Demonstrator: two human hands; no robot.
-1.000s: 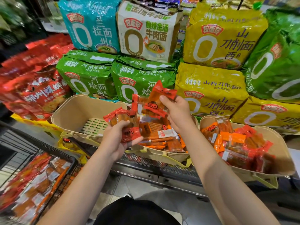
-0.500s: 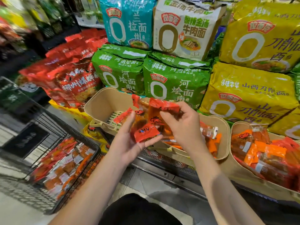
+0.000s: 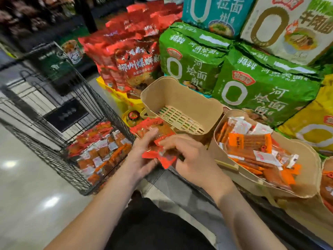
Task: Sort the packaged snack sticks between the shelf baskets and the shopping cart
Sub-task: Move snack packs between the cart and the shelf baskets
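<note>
- Shop floor (image 3: 27, 195), pale and glossy, lies open at the lower left, bounded by the black wire shopping cart (image 3: 59, 159) whose near corner stands just left of the hands.
- Behind the baskets rise stacked noodle bags: green packs (image 3: 191, 56), red packs (image 3: 133, 56) to their left, a yellow pack (image 3: 317, 123) at the right edge.
- Nearest the cart, the left beige shelf basket (image 3: 182, 98) shows its slotted bottom bare; its front rim sits just beyond the hands.
- Beside it on the right, the middle basket (image 3: 306, 170) is heaped with orange and white-labelled snack sticks (image 3: 252, 147), most lying with their long axes running left to right, some slanted.
- A third basket (image 3: 327, 177) shows only at the right edge.
- Left hand (image 3: 142, 157) holds a bundle of red-wrapped snack packets (image 3: 156, 141) from below, fingers curled up around it.
- Right hand (image 3: 191, 156) grips the same bundle from the right, fingers bent over its top.
- That bundle hangs between the cart's corner and the empty basket's front rim, fanned roughly from upper left to lower right; blur hides each packet's own direction.
- More packets (image 3: 100, 150) cover the cart's bottom in mixed directions.
</note>
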